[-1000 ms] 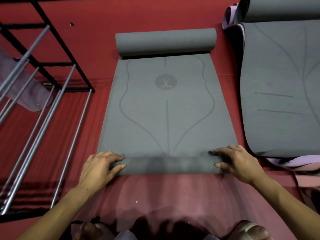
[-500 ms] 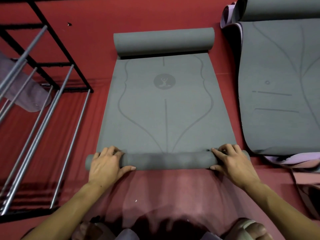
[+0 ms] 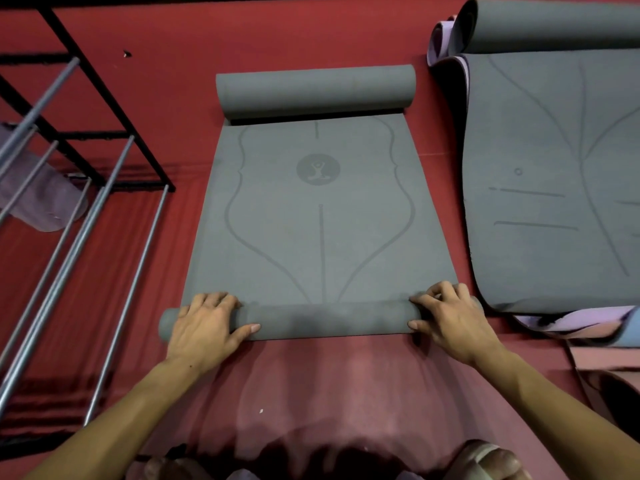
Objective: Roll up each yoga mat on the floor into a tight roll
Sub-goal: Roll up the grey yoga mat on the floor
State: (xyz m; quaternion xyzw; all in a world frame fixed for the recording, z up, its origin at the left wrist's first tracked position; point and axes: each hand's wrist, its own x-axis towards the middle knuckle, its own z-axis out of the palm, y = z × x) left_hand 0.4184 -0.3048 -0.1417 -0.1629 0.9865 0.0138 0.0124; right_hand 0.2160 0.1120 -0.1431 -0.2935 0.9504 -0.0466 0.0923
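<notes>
The grey yoga mat (image 3: 318,216) lies on the red floor (image 3: 166,39), its near end wound into a thin roll (image 3: 329,322) under both hands. The left hand (image 3: 204,329) curls its fingers (image 3: 214,301) over the roll's left end; the right hand (image 3: 450,323) grips the right end, thumb in front. The mat's far end is curled too. A 2nd grey mat (image 3: 554,188) lies just right; a metal rack (image 3: 69,188) stands left.

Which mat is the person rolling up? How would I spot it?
Look at the red floor, between the metal rack on the left and another grey mat on the right. The middle grey mat is it: both hands grip its near roll, and it alone shows a round figure logo.
</notes>
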